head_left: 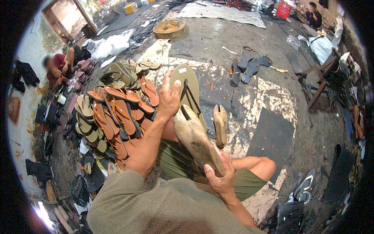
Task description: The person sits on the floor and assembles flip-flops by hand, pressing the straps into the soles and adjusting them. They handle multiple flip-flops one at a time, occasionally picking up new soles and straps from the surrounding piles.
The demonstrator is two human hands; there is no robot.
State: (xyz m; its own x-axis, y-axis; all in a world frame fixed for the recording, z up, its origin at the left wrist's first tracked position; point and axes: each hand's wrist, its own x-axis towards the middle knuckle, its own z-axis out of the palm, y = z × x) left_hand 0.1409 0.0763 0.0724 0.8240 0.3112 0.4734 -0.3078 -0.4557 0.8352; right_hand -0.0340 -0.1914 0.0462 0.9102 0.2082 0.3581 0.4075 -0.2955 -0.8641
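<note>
My left hand (170,95) grips the front edge of an olive-green flip-flop (189,80), its thumb on the upper face. A dark brown strap (190,93) stands up from the sole, and a small white label sits near the toe. My right hand (221,174) is wrapped round the heel end of a worn wooden shoe last (196,134). The slotted toe of this last lies against the sole, beside the strap. On the floor just right of them rests a second, slotted wooden last (220,124).
Piles of tan sandals (107,117) and olive sandals (122,76) lie at my left. Dark soles (249,66) are ahead, a round wooden block (170,28) beyond. A wooden frame (321,80) stands right. One person (58,72) sits far left, another (313,17) far right.
</note>
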